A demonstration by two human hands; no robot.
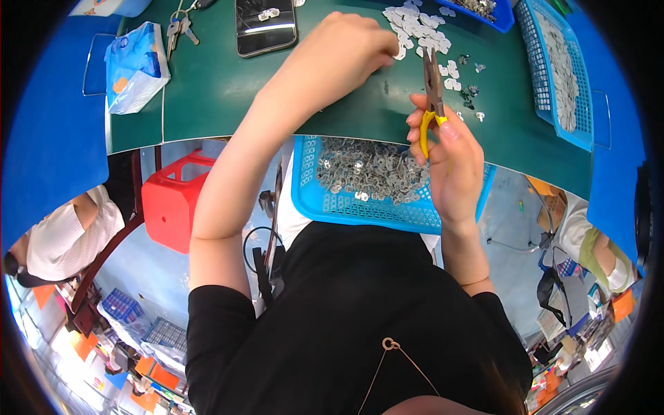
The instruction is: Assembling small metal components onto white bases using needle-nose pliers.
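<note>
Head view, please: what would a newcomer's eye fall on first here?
Probably the right hand, gripping yellow-handled pliers point-up over the green table. Next, the left hand reaching into a pile of small white parts at the table's far side. Below the table edge, a blue basket of small metal pieces sits on the person's lap.

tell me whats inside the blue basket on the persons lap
The blue basket holds a heap of small flat silvery metal pieces. The right hand, gripping yellow-handled pliers, covers the basket's right part, and the green table edge hides its far side.
</note>
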